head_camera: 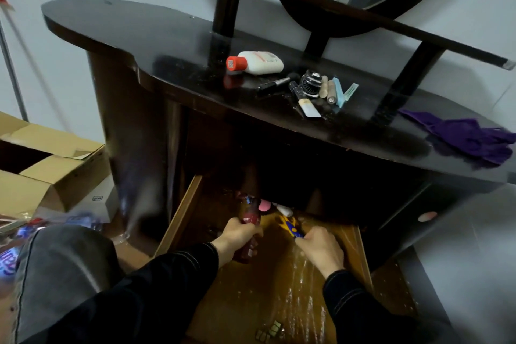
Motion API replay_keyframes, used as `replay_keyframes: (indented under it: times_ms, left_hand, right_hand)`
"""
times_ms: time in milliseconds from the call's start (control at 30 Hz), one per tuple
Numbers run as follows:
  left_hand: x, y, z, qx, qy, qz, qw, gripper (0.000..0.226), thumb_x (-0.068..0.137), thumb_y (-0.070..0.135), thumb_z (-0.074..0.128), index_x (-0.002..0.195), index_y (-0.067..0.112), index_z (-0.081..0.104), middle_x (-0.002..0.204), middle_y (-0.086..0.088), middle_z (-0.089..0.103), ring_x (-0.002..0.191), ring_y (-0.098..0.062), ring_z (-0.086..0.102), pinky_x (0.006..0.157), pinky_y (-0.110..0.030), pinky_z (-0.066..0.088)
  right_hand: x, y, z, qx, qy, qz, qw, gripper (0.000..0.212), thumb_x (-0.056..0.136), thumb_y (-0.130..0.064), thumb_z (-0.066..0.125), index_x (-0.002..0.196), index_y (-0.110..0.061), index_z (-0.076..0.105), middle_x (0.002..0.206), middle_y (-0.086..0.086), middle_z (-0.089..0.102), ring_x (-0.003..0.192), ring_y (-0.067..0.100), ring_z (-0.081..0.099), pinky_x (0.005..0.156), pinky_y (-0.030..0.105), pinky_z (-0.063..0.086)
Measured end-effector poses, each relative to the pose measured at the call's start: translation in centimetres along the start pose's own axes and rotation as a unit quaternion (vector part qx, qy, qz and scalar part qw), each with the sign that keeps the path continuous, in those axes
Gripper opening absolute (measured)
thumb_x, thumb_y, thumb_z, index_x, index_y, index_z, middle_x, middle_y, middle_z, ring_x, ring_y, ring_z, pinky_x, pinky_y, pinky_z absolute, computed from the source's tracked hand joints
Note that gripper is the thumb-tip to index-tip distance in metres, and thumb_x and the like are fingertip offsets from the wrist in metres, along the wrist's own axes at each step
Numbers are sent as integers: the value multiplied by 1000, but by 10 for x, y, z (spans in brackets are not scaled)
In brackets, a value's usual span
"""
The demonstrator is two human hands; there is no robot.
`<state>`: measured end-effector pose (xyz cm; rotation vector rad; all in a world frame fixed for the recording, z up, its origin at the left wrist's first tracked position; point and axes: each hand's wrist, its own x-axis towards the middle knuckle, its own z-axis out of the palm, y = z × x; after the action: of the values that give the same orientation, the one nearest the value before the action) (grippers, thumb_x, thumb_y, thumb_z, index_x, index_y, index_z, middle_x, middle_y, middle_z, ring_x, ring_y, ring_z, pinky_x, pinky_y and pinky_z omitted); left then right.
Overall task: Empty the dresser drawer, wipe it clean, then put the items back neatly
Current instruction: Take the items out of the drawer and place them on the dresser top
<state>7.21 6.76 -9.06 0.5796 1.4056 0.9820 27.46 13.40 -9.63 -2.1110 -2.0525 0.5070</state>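
A knee in grey trousers (64, 274) and two black sleeves (167, 282) fill the near edge, which suggests the person crouches low to reach into the open drawer (181, 212) under the dresser. The left grip (237, 234) is curled round a dark red bottle (250, 220), holding it about its middle. The right grip (321, 248), just to its right, closes on the near end of a yellow and blue tube (289, 225), whose far end sticks out beyond the knuckles. Taking one thing in each looks like a way to clear the drawer faster, so I judge the emptying to be under way. Just beyond both grips, in the shadow of the dresser front, lie a pink round thing (264, 205) and a white thing (284, 210), not yet taken. Nearer than the grips, a few small pale blocks (268, 331) sit on the drawer floor. Well beyond and above the grips, on the dark surface (139, 31), a white bottle with a red cap (259, 63) lies on its side near a cluster of small cosmetics (310, 86), likely parked there. A purple cloth (472, 137) far to the right probably waits for the wiping. The drawer's back is lost in darkness. Motion blur hides all labels, and I cannot tell whether bottle and tube are lifted clear of the drawer floor.
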Motion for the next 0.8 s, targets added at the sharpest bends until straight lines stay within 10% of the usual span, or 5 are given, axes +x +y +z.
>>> replay_keyframes:
  times_ms: [233,467,800]
  left_hand:
    - [-30,6,-1,111,-89,31,989,19,86,2,66,97,4,50,76,-14,53,56,-23,53,50,-31,46]
    - [-105,32,-11,104,-170,123,972,53,71,11,78,116,10,50,81,-11,61,61,-23,61,50,-30,51]
    - [-183,187,-9,-66,-63,493,865,25,73,22,81,95,20,70,81,-15,66,69,-26,64,64,-32,55]
  right_hand:
    - [-58,19,-56,201,83,-107,970,11,92,-18,71,86,-26,66,74,-3,69,70,10,66,67,39,58]
    - [-121,1,-150,338,123,-268,894,7,95,-24,67,97,-26,73,82,-4,72,79,8,69,61,12,48]
    - [-73,-94,-287,602,194,-195,750,32,97,-26,63,68,-17,75,52,-3,55,48,10,53,43,23,44]
